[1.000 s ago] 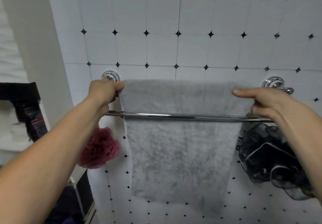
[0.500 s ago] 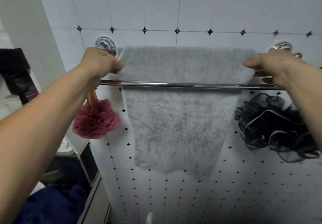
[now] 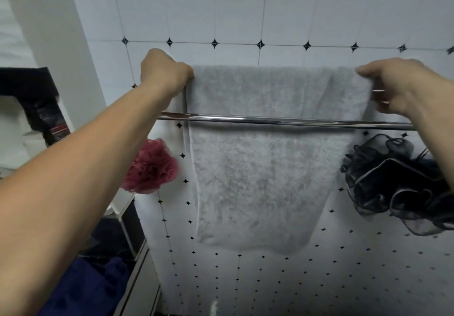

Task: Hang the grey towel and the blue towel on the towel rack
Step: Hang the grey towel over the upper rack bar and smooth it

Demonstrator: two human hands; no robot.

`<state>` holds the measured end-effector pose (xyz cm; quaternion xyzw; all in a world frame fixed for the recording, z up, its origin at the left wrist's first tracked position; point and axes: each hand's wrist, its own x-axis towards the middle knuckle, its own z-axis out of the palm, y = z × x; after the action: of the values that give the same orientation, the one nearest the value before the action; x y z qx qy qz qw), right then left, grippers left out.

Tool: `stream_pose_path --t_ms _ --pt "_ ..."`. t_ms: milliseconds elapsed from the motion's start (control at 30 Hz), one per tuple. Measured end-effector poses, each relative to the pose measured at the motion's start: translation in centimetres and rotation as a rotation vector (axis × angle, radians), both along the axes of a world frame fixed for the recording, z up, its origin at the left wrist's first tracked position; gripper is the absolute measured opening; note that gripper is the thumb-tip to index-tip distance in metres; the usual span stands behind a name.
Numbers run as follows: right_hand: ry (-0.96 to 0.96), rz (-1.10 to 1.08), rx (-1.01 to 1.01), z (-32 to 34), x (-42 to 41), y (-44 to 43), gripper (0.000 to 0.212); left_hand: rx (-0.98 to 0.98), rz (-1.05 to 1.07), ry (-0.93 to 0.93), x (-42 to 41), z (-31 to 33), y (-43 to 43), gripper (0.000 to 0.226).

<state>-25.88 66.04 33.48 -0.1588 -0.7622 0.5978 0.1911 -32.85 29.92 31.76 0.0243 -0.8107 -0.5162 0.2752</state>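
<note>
The grey towel (image 3: 265, 173) hangs down flat against the tiled wall, behind the front chrome bar of the towel rack (image 3: 282, 120). Its top edge is draped over the rack's rear bar, which it hides. My left hand (image 3: 163, 71) grips the towel's top left corner. My right hand (image 3: 395, 83) pinches the top right corner. The blue towel (image 3: 83, 288) lies crumpled at the bottom left, below my left forearm.
A pink bath pouf (image 3: 151, 168) hangs left of the towel and a black mesh pouf (image 3: 403, 183) hangs at the right. A black bottle (image 3: 46, 119) sits on a shelf at the left. A glass-edged ledge (image 3: 127, 232) runs below the pink pouf.
The view has tilted down and then partly back up, bringing the blue towel into sight. Both hands keep their hold on the grey towel's top corners.
</note>
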Motion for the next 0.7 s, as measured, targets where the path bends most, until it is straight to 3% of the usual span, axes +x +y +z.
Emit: stream_pose_path --t_ms 167,333,433,533,700 --pt "-0.053 0.029 -0.035 -0.8 0.6 2.1 0.021 -0.011 -0.043 0.000 0.8 -0.9 -1.6 0.024" --pt "-0.117 0.063 -0.047 -1.1 0.7 2.9 0.018 0.134 -0.152 -0.058 0.9 -2.4 -2.4 0.013" --pt "-0.193 0.089 -0.049 -0.2 -0.3 2.5 0.028 0.259 -0.162 -0.066 0.9 -1.9 -1.3 0.008" --pt "-0.211 0.066 0.004 -0.4 -0.9 2.4 0.025 0.340 -0.130 -0.084 0.7 -1.4 -0.5 0.043" --pt "-0.175 0.079 0.027 -0.7 -1.1 2.7 0.020 0.090 0.087 -0.088 0.5 -0.8 0.7 0.036"
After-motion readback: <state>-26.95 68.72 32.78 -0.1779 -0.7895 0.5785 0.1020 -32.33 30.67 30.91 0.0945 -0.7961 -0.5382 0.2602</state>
